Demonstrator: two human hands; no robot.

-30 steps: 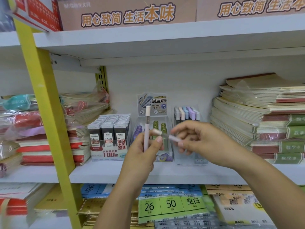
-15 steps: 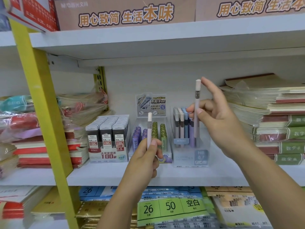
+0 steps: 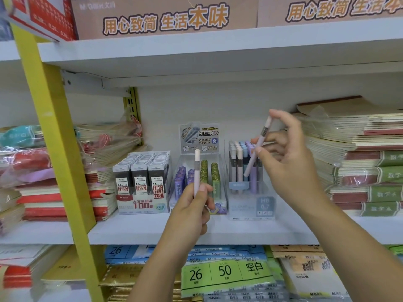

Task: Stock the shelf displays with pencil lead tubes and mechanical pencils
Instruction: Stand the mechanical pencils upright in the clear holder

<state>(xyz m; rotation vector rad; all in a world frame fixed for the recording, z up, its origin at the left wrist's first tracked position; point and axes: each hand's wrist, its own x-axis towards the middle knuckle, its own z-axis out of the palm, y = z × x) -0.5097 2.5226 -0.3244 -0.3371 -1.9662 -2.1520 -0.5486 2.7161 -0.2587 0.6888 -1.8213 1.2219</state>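
Observation:
My left hand [image 3: 192, 205] grips a pale pink mechanical pencil [image 3: 197, 168] upright in front of the middle display. A second pink pencil [image 3: 258, 144], tilted with its tip down to the left, is pinched in my right hand [image 3: 287, 158] above the clear pencil display box [image 3: 250, 203]. That box holds several upright pencils in pastel colours. To its left stands a clear display [image 3: 200, 179] of purple and green lead tubes. Further left is a carton of grey 0.5 lead cases [image 3: 141, 182].
The white shelf [image 3: 139, 229] carries wrapped notebook stacks at left [image 3: 43, 192] and right [image 3: 359, 166]. A yellow upright post [image 3: 54, 149] crosses the left side. Another shelf board [image 3: 196, 55] hangs close above. Packs of paper [image 3: 224, 273] fill the shelf below.
My right hand has tilted its pencil from upright to slanted, its tip now over the pencil display box. My left hand and its pencil have stayed in place.

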